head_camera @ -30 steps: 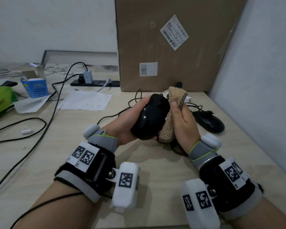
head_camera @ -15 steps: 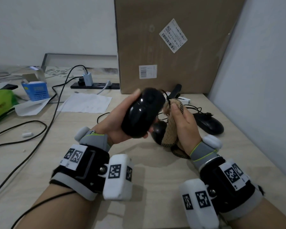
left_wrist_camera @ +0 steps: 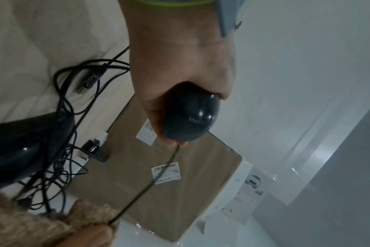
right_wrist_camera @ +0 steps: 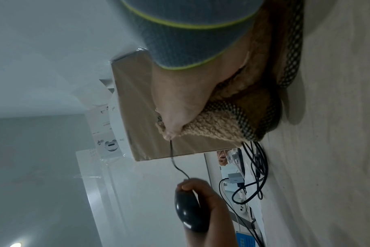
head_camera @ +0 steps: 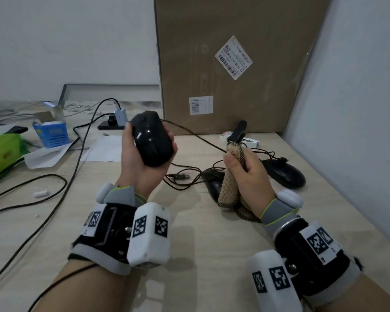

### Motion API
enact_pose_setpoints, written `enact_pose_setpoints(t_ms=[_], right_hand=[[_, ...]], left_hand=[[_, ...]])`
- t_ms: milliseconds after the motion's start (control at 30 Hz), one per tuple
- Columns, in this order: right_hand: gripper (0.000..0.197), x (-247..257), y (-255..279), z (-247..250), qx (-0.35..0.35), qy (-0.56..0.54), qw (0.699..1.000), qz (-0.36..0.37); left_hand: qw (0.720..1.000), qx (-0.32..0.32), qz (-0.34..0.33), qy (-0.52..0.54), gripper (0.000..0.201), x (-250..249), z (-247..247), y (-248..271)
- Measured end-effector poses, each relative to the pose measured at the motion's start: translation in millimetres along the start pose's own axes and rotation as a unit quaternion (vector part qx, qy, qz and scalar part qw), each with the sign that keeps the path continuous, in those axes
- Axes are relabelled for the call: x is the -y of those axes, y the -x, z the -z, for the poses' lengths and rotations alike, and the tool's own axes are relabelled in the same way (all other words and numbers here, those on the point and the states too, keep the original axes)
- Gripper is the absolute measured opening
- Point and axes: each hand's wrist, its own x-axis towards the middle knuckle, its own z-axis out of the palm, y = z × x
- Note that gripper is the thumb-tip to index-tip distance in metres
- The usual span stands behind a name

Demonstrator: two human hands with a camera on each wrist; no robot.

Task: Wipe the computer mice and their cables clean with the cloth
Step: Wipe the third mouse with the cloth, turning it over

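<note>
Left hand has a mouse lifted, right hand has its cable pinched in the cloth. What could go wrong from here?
1. The cable runs taut from the lifted mouse in the left hand into the cloth gripped by the right hand; pulling harder could strain it where it enters the mouse.
2. Its slack lies tangled with other cables on the desk, so pulling may drag a second mouse.

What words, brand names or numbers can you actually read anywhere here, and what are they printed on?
Nothing reads clearly.
Slanted shipping label on cardboard box: barcode and print, too small.
Lower white label: too small.
Held mouse: faint logo, blurred.
Blue box: print unreadable.
Wrist markers: patterns, no words.
</note>
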Motion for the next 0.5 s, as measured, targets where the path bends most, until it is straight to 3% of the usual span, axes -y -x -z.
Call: enact_pose_setpoints(t_ms=[133,233,367,500], right_hand=[[0.029,-3,0,0,-0.003,-0.021,1.0,-0.02],[0.019,3,2,1,0.019,-0.008,1.0,-0.02],[0.02,4,2,1,0.086,0.062,0.994,-0.036],[0.032,-1,0,1,0.104,0.068,0.991,-0.051]], left_hand=[[0.985,0.048,0.121,-0.116,0.066,16,-13,9],[0.965,0.072,0.181,-0.174,0.068,26,-19,15],[0.954,0.094,0.202,-0.202,0.063,38,-23,18],[0.953,0.126,0.186,-0.204,0.061,39,-23,18]])
